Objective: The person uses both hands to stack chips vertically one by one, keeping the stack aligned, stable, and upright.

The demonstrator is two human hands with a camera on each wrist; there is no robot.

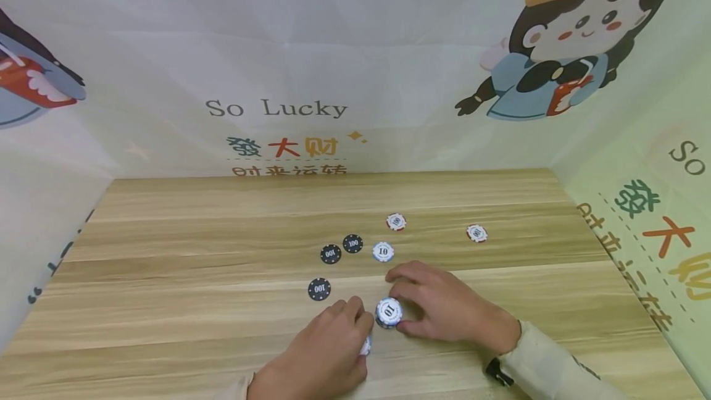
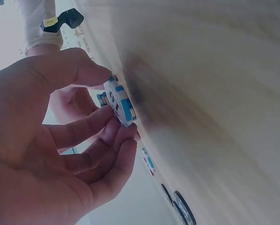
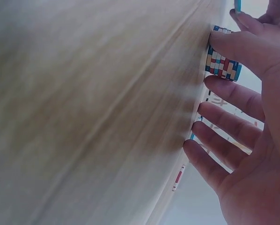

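Observation:
My left hand [image 1: 332, 341] pinches a blue-and-white poker chip [image 2: 119, 101] between thumb and fingers, holding it a little off the wood. In the head view, only a sliver of that chip shows beside the hand. Just to its right stands a stack of poker chips [image 1: 389, 312], with a white-and-blue 10 chip on top. The stack's side [image 3: 220, 64] shows blue, red, white and tan bands. My right hand [image 1: 439, 304] holds this stack between thumb and index finger, its other fingers spread along the tabletop.
Beyond the hands lie loose chips: a blue-and-white 10 chip [image 1: 383, 252], three black 100 chips, one of them [image 1: 319, 289] nearest the left hand, and two red-and-white chips, one farther right [image 1: 476, 233]. Printed cloth walls [image 1: 166, 79] enclose the wooden table [image 1: 194, 233].

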